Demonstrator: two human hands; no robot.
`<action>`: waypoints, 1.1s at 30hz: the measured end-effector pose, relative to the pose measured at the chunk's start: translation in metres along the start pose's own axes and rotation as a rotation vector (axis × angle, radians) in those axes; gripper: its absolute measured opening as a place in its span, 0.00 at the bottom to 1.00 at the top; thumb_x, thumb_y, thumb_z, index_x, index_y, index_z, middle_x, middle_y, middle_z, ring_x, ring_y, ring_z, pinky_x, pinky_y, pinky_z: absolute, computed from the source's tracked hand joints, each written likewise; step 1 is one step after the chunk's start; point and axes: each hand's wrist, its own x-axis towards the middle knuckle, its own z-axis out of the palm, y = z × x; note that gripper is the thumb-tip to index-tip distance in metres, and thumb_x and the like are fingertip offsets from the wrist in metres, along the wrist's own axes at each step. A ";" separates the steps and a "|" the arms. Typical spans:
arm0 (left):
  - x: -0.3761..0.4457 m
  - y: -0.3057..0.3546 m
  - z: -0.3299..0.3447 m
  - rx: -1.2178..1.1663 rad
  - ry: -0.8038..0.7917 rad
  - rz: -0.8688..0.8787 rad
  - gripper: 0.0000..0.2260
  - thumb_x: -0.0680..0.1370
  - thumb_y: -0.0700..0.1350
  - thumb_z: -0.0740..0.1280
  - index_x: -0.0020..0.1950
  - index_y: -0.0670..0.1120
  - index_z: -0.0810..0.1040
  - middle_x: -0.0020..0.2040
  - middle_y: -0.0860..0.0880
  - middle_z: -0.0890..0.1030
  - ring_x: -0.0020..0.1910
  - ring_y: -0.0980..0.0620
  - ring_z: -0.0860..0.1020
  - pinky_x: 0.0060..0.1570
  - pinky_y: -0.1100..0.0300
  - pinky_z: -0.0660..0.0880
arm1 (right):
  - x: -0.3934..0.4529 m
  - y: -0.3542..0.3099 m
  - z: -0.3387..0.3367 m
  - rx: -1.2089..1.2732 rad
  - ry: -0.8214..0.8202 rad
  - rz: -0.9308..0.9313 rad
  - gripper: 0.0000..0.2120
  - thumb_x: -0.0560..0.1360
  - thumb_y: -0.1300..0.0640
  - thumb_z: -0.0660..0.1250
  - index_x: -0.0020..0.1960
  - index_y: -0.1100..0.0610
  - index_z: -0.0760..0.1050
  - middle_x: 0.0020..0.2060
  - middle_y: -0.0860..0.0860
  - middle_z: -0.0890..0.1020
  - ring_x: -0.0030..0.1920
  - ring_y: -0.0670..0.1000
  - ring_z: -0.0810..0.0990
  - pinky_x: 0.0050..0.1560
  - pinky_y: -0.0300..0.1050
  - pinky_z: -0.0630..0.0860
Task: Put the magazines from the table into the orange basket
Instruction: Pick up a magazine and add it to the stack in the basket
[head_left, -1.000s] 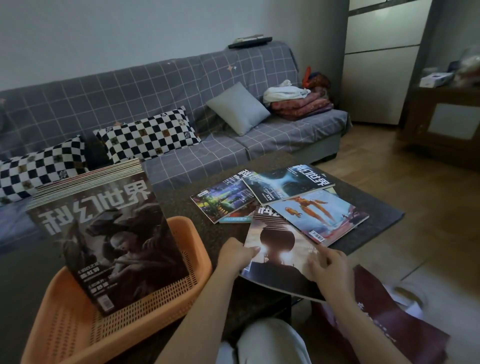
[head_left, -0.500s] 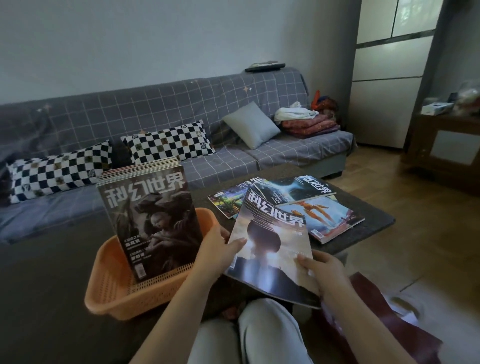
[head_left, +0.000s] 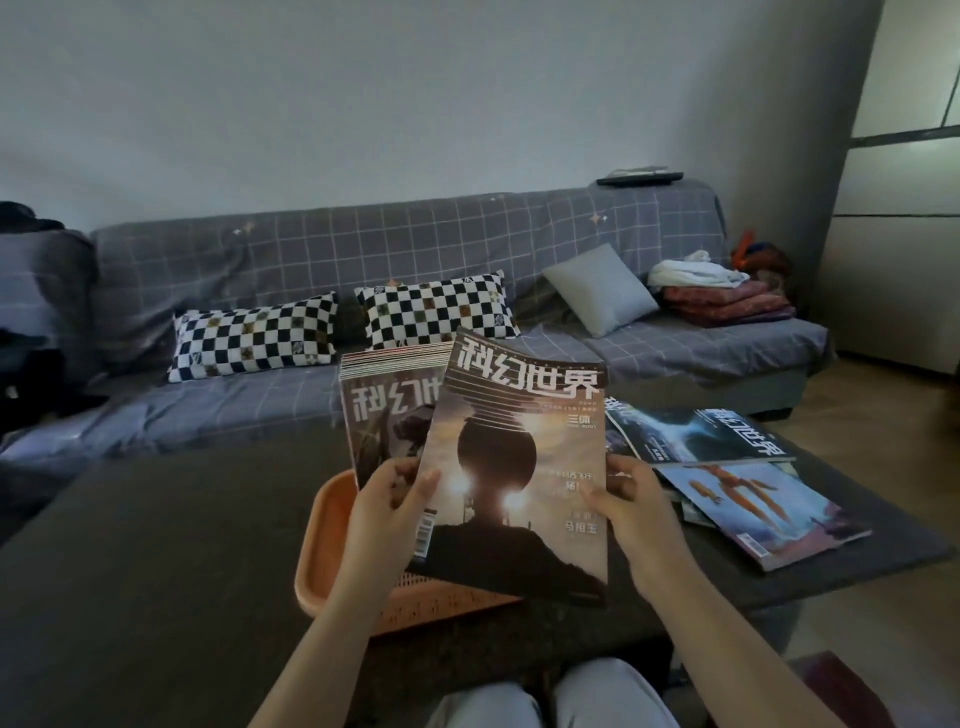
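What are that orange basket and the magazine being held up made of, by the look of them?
The orange basket looks like moulded plastic: smooth matte rim, fine perforated mesh wall. The held magazine looks like printed paper with a glossy cover; it bends slightly between the hands.

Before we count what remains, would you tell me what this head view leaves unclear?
- Inside of the orange plastic basket: hidden by the held sphere-cover magazine and left hand.
- Upright magazine stack: count unreadable, half covered.
- Magazines under the orange-figure magazine: overlapped.
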 end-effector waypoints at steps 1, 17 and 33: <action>0.002 -0.003 -0.006 -0.023 0.012 0.009 0.07 0.74 0.57 0.66 0.50 0.58 0.76 0.44 0.52 0.84 0.40 0.56 0.83 0.38 0.58 0.80 | 0.005 -0.001 0.008 0.000 -0.018 -0.020 0.17 0.72 0.64 0.69 0.57 0.52 0.69 0.47 0.51 0.81 0.45 0.48 0.81 0.37 0.42 0.76; 0.049 -0.066 -0.026 0.170 0.166 -0.179 0.13 0.70 0.43 0.76 0.45 0.57 0.77 0.38 0.55 0.83 0.38 0.61 0.80 0.34 0.69 0.71 | 0.071 0.034 0.098 -0.490 -0.109 -0.319 0.18 0.73 0.60 0.70 0.55 0.46 0.67 0.46 0.43 0.80 0.46 0.43 0.79 0.46 0.40 0.77; 0.050 -0.072 -0.016 0.335 0.230 -0.300 0.04 0.75 0.42 0.70 0.44 0.50 0.77 0.37 0.55 0.79 0.35 0.61 0.77 0.31 0.68 0.69 | 0.078 0.060 0.107 -0.645 0.015 -0.385 0.17 0.71 0.61 0.71 0.57 0.55 0.72 0.48 0.47 0.72 0.48 0.47 0.77 0.40 0.27 0.66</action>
